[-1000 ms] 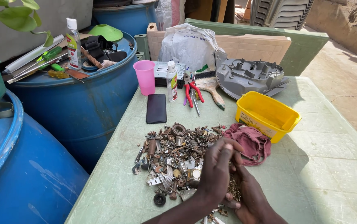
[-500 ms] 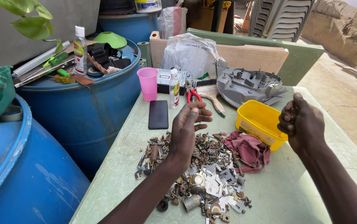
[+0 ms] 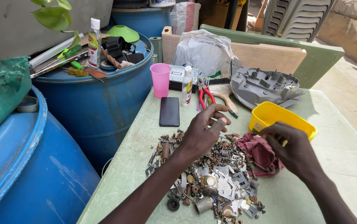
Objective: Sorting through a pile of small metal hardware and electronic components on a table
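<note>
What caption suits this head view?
Two hands, left hand and right hand, hover above a pile of metal scrap parts beside a yellow tub.

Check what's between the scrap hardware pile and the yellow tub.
Head view: a crumpled maroon rag lies between the hardware pile and the yellow tub, partly under the right hand.

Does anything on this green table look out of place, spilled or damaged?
Yes. A loose heap of rusty metal parts lies spread on the bare table, not in the yellow tub beside it. A crumpled red rag touches the heap's right edge.
</note>
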